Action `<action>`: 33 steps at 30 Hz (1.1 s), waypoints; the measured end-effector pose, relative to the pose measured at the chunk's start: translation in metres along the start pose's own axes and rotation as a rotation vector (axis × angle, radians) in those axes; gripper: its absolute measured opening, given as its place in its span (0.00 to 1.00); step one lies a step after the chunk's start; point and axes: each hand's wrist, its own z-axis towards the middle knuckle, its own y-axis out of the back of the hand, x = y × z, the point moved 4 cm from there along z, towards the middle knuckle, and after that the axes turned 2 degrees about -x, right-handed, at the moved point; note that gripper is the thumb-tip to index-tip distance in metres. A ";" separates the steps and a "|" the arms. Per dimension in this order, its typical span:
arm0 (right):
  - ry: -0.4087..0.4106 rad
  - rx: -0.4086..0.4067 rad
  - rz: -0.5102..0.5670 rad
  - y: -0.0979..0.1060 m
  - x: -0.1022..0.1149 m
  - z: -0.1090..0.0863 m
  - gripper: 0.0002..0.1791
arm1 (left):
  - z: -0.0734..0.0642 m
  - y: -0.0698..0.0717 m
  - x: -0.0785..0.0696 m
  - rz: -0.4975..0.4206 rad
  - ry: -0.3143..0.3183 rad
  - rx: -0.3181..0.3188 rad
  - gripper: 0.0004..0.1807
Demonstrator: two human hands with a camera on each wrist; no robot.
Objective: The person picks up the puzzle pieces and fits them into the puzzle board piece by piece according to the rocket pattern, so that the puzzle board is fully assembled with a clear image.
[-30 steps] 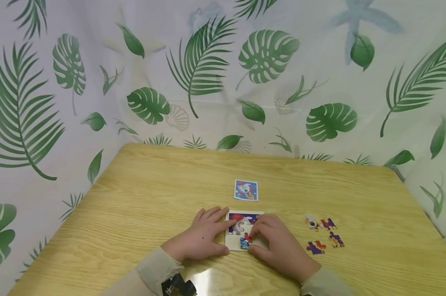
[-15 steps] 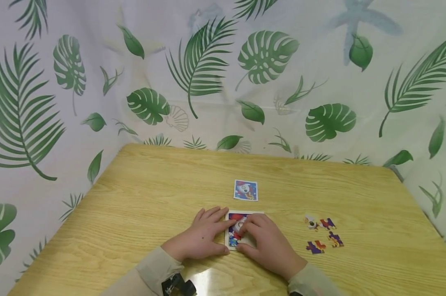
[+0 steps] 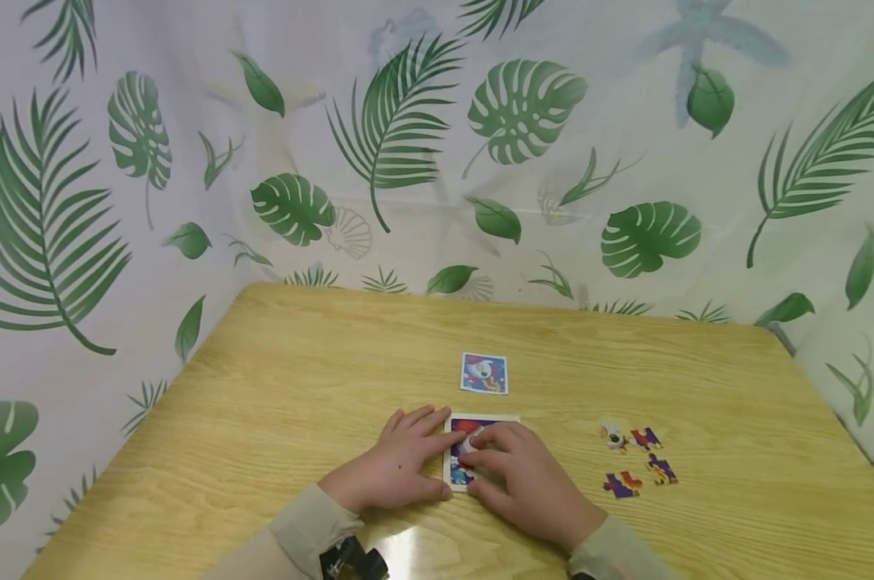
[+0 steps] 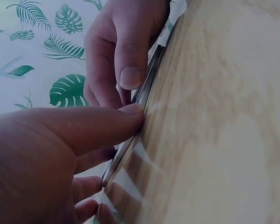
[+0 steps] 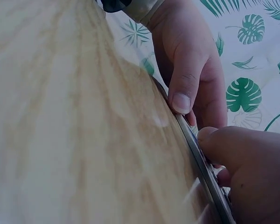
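A square jigsaw tray [image 3: 446, 451] with a white border lies near the table's front, partly filled with cartoon pieces. My left hand [image 3: 400, 467] rests at the tray's left side, fingers spread, its index fingertip over the upper pieces. The thumb [image 4: 107, 122] touches the tray's edge in the left wrist view. My right hand [image 3: 534, 475] bends over the tray and covers its right part. Its fingertips press on a blue and red puzzle piece [image 3: 460, 477] in the lower left corner. The right thumb [image 5: 211, 140] is close to the tray's edge.
Several loose puzzle pieces [image 3: 639, 459] lie to the right of my right hand. Behind the tray lies a small picture card [image 3: 484, 373] with a white cartoon figure. A leaf-patterned curtain [image 3: 422, 161] hangs along the table's far edge.
My right hand has moved left with the blue and red puzzle piece, which now lies in the tray's lower left corner. The fingers have loosened from a pinch to a press. The left hand stays put.
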 end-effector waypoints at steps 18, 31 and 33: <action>0.066 0.091 0.042 0.000 -0.006 -0.004 0.16 | -0.002 0.000 0.003 0.006 0.011 -0.004 0.40; -0.137 -0.132 0.028 0.034 -0.064 -0.023 0.13 | 0.001 -0.002 0.001 0.014 -0.002 -0.009 0.40; -0.148 -0.167 0.017 0.043 -0.078 -0.032 0.14 | 0.001 -0.001 0.000 0.012 -0.006 -0.012 0.40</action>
